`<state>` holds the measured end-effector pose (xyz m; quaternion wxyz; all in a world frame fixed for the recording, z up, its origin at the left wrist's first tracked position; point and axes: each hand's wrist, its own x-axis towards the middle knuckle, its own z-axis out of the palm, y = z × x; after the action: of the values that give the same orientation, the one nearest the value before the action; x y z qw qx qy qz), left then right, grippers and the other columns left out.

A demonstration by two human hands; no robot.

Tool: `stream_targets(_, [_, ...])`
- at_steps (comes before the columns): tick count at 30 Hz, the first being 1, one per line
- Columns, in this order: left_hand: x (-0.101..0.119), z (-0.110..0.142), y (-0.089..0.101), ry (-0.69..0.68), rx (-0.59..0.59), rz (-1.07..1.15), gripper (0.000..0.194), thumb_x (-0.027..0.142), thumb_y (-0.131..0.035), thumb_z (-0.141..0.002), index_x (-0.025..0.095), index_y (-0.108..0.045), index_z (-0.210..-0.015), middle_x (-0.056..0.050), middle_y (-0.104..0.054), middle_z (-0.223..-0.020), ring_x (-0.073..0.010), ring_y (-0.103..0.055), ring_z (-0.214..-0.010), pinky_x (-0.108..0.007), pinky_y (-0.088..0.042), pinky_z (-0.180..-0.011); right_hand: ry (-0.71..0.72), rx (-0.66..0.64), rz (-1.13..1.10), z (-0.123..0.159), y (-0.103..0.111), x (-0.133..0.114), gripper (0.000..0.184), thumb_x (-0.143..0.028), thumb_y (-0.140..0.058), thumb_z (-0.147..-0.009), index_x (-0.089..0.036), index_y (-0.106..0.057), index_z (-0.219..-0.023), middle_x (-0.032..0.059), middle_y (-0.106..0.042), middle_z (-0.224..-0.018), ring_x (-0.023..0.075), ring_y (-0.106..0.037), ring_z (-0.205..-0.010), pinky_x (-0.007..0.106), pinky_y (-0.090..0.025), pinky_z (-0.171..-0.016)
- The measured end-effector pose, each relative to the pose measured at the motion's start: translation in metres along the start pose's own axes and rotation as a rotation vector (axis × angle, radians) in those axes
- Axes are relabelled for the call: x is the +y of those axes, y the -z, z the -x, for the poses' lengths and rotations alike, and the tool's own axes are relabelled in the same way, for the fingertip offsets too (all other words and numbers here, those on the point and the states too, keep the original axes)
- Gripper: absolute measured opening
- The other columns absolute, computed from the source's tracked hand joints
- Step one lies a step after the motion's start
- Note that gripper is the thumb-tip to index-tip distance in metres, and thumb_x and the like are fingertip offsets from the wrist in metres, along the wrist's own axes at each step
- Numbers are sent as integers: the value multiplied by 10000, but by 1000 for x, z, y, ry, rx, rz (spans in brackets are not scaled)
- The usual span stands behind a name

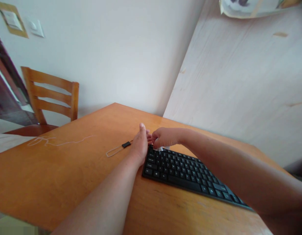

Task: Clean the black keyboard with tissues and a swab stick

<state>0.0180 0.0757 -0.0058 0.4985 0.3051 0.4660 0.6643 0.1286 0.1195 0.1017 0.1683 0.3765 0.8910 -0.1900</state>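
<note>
A black keyboard (180, 169) lies at a slant on the wooden table, its right part hidden under my right forearm. My right hand (163, 137) is closed on a crumpled white tissue (158, 149), which touches the keys at the far left corner. My left hand (141, 143) is on edge against the keyboard's left end, thumb up and fingers stretched out, with nothing seen in it. Just left of that hand lies a small black piece with a pale wire loop (126, 144); its far end is partly hidden by the hand.
A thin white string (65, 143) lies loosely on the left of the wooden table (92, 182). Beyond the table's left edge stands a wooden chair (53, 94). The white wall (131, 58) and a pale panel (234, 81) border the table's far side.
</note>
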Motion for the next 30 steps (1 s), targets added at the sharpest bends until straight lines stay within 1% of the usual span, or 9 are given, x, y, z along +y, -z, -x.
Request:
stream_targets(3, [1,1,0,-1,9,-36,775,853,-315,-808,173,-622,-1018,-123,-703,-930,-224,-693,-803,-349,-548,-706,-20,-9,22,2,0,2,198,-273,-606,-677,-167,-715,-804,26,-692,-750,154,-609,-678,238,-420,-577])
stream_targets(7, [2,3,-1,-40,25,-84,777,849,-311,-812,170,-635,-1006,-129,-710,-934,-233,-700,-837,-362,-546,-751,-68,-20,0,9,-3,12,232,-254,-616,-681,-158,-731,-858,41,-720,-775,159,-633,-688,235,-436,-581])
stream_targets(14, [1,2,-1,-38,12,-119,790,839,-305,-824,161,-632,-1064,-155,-713,-1005,-258,-704,-909,-385,-542,-803,-193,-46,-52,39,-8,34,207,-232,-635,-695,-163,-720,-871,43,-726,-780,159,-645,-679,233,-446,-574])
stream_targets(17, [0,2,0,-54,4,-129,795,840,-306,-822,160,-633,-1071,-152,-717,-1011,-258,-702,-920,-388,-537,-828,-261,-85,-51,49,-7,36,188,-219,-640,-678,-158,-710,-841,50,-723,-784,166,-648,-690,239,-452,-574])
stream_targets(19, [0,3,0,-67,0,-138,797,840,-308,-821,157,-636,-1070,-150,-718,-1005,-254,-702,-913,-388,-532,-841,-278,-88,-49,51,-7,35,193,-213,-636,-667,-157,-705,-839,54,-722,-791,170,-648,-695,240,-450,-566])
stream_targets(22, [2,4,0,-68,3,-143,797,842,-306,-819,161,-643,-1059,-147,-718,-989,-255,-701,-900,-387,-531,-821,-243,-57,-52,45,-7,29,199,-215,-621,-670,-154,-703,-841,57,-720,-780,171,-649,-690,236,-441,-556])
stream_targets(27, [2,3,0,-72,11,-131,761,837,-323,-818,179,-654,-1010,-125,-718,-927,-243,-698,-850,-371,-532,-766,-85,52,-28,23,-10,8,205,-215,-581,-695,-142,-720,-827,65,-723,-780,166,-642,-690,237,-435,-576])
stream_targets(30, [2,3,1,-71,14,-121,745,832,-325,-823,186,-653,-998,-112,-717,-903,-233,-695,-832,-360,-532,-751,-61,90,0,15,-10,-1,231,-216,-572,-710,-133,-735,-850,68,-724,-772,165,-638,-693,238,-430,-588])
